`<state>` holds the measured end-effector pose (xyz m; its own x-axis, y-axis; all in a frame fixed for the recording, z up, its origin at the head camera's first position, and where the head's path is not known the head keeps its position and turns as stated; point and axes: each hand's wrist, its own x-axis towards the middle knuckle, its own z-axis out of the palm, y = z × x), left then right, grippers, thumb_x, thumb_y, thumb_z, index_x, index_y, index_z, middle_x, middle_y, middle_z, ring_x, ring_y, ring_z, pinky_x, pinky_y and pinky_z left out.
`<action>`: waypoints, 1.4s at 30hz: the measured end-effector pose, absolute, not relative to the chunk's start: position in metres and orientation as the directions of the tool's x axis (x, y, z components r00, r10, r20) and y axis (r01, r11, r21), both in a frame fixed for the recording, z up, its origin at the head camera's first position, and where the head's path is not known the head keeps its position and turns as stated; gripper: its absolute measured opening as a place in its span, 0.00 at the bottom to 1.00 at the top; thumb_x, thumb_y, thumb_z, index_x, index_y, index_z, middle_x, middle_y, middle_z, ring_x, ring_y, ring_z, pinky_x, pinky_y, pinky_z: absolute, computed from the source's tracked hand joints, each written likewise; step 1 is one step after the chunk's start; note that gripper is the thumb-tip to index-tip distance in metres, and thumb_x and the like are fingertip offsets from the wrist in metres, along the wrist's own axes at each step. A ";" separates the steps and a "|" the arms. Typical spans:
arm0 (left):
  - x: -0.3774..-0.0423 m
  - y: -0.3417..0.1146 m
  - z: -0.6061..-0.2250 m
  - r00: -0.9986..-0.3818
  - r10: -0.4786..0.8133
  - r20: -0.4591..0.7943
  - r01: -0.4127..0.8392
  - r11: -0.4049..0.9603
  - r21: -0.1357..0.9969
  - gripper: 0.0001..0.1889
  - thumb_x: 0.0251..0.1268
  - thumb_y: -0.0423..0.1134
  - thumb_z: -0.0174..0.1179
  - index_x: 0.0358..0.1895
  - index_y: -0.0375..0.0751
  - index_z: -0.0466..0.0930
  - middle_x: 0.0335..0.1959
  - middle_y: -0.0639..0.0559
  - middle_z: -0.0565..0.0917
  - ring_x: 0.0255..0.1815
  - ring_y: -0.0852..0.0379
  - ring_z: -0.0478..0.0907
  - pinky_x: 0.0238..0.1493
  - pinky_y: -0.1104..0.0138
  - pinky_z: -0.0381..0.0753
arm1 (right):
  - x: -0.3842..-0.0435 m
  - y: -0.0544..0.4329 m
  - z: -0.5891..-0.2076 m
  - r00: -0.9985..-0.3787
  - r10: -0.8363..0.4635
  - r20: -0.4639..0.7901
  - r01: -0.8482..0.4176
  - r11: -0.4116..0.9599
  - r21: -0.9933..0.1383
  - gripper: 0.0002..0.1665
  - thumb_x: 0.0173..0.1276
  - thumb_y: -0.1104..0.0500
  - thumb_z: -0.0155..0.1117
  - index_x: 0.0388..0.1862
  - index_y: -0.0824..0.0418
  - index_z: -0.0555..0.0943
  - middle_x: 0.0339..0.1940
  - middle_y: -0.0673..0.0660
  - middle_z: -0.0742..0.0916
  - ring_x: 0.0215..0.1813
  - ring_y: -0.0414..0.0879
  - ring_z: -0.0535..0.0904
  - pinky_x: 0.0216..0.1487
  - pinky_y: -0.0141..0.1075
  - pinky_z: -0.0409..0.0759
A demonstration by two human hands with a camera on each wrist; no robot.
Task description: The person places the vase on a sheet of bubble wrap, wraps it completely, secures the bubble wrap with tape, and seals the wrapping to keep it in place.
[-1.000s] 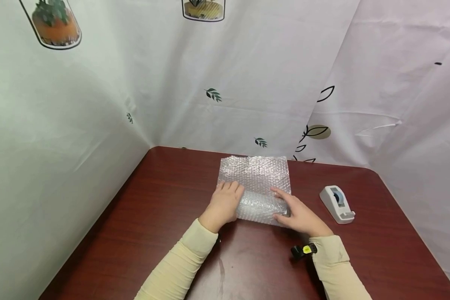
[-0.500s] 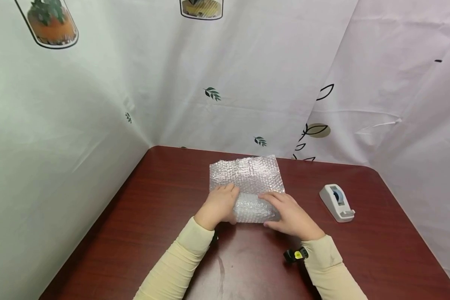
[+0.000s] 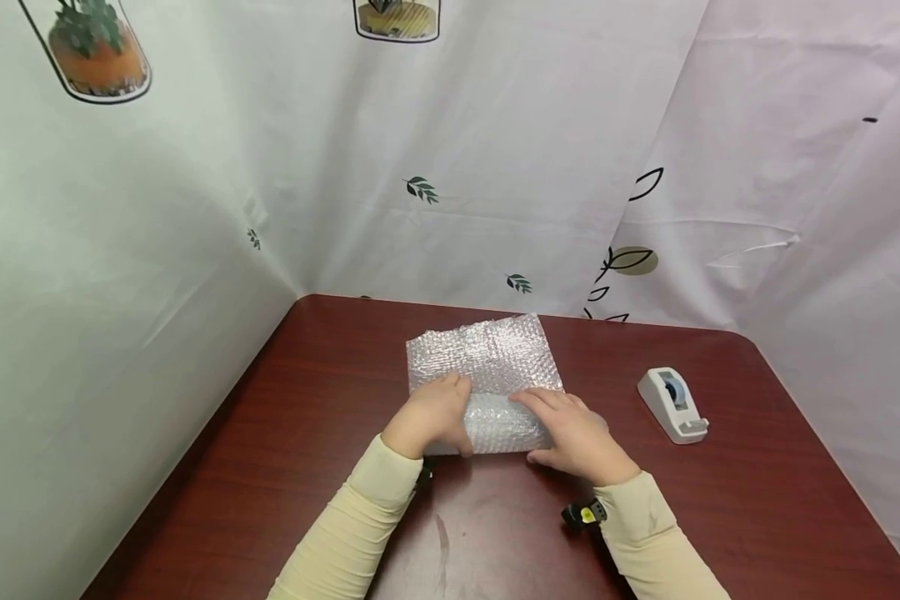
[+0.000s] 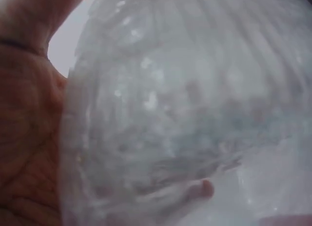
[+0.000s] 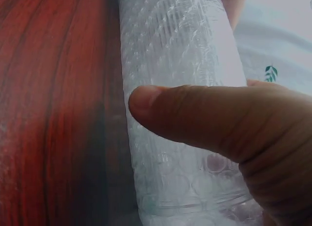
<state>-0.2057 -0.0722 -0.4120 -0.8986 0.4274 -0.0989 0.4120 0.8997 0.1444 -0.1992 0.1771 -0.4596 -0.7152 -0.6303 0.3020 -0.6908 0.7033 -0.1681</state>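
Note:
A roll of clear bubble wrap (image 3: 501, 423) lies crosswise on the table, its loose flat sheet (image 3: 487, 357) spreading behind it. My left hand (image 3: 435, 414) holds the roll near its left end, thumb on the near side and fingers over the top. Toward the other end, my right hand (image 3: 574, 435) grips it in the same way. In the right wrist view the thumb (image 5: 190, 111) presses across the layered wrap (image 5: 170, 41). Close up in the left wrist view, the wrap (image 4: 185, 80) bulges against the palm. What lies inside the roll is hidden by the layers.
A white tape dispenser (image 3: 673, 406) with a bluish tape roll stands to the right of the hands. The dark red wooden table (image 3: 330, 367) ends at white fabric walls (image 3: 345, 167) printed with leaves and plants.
Both hands have moved left with the bubble wrap roll. The flat sheet has shifted left too and turned slightly, its far right corner now farther back than the left one.

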 end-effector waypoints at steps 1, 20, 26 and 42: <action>-0.205 -0.072 -0.412 -0.900 0.424 -0.103 0.408 0.901 0.145 0.42 0.30 0.53 0.82 0.54 0.39 0.76 0.50 0.46 0.77 0.51 0.46 0.79 0.53 0.56 0.80 | -0.199 0.177 -0.460 -0.718 -0.630 0.296 -0.688 0.705 -0.171 0.53 0.43 0.51 0.86 0.70 0.51 0.73 0.65 0.53 0.80 0.67 0.51 0.75 0.65 0.54 0.71; -0.200 -0.075 -0.405 -0.910 0.396 -0.124 0.382 0.916 0.120 0.52 0.37 0.58 0.82 0.70 0.43 0.72 0.68 0.43 0.74 0.71 0.42 0.68 0.75 0.43 0.56 | -0.201 0.176 -0.460 -0.735 -0.613 0.289 -0.675 0.699 -0.236 0.48 0.45 0.53 0.82 0.69 0.53 0.75 0.61 0.53 0.83 0.64 0.50 0.78 0.63 0.56 0.73; -0.198 -0.071 -0.405 -0.921 0.375 -0.108 0.366 0.926 0.094 0.53 0.36 0.58 0.82 0.72 0.47 0.70 0.69 0.43 0.74 0.72 0.41 0.67 0.75 0.41 0.51 | -0.201 0.177 -0.459 -0.752 -0.603 0.265 -0.658 0.708 -0.255 0.48 0.46 0.53 0.79 0.70 0.53 0.74 0.62 0.54 0.83 0.64 0.51 0.78 0.63 0.57 0.73; -0.191 -0.053 -0.414 -0.889 0.457 -0.025 0.456 0.890 0.025 0.57 0.36 0.57 0.83 0.77 0.62 0.62 0.67 0.41 0.73 0.71 0.41 0.67 0.74 0.39 0.52 | -0.202 0.179 -0.457 -0.788 -0.577 0.215 -0.615 0.719 -0.323 0.48 0.46 0.53 0.78 0.71 0.52 0.74 0.61 0.57 0.83 0.61 0.54 0.80 0.59 0.53 0.78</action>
